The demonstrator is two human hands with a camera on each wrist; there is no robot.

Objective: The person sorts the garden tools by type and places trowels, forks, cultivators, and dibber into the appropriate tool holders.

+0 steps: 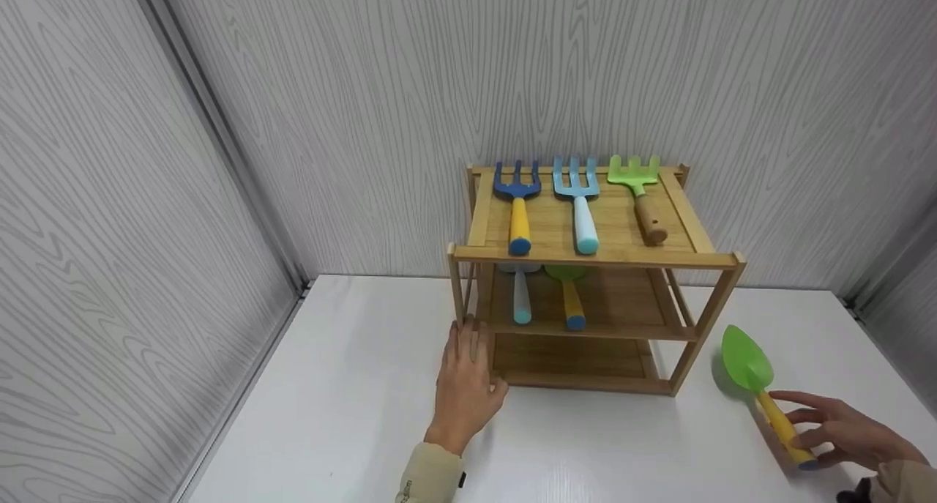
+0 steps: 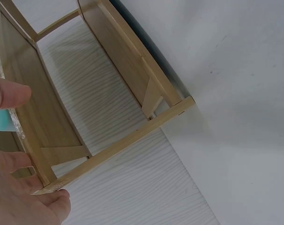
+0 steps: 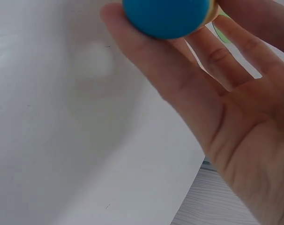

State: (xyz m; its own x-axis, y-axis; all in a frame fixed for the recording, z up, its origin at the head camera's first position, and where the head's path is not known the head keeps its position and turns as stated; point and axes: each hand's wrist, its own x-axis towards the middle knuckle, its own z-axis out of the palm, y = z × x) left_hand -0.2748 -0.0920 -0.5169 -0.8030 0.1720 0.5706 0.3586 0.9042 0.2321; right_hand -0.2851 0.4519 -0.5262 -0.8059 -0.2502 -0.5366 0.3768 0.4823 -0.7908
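A green garden trowel (image 1: 747, 360) with a yellow handle is held at the right by my right hand (image 1: 842, 430), whose thumb and fingers grip the handle. The handle's blue end (image 3: 165, 16) shows in the right wrist view. My left hand (image 1: 466, 386) grips the front left post of a three-tier wooden rack (image 1: 585, 260), seen close up in the left wrist view (image 2: 27, 197). On its top tier lie a dark blue hand fork (image 1: 519, 221), a light blue hand fork (image 1: 584, 221) and a green hand rake (image 1: 648, 217) with a wooden handle.
On the middle tier lie a tool with a pale blue handle (image 1: 521, 298) and a green one with a yellow handle (image 1: 572, 302), their heads partly hidden by the top tier. Grey wood-grain panels (image 1: 366, 122) surround the white table (image 1: 351, 386).
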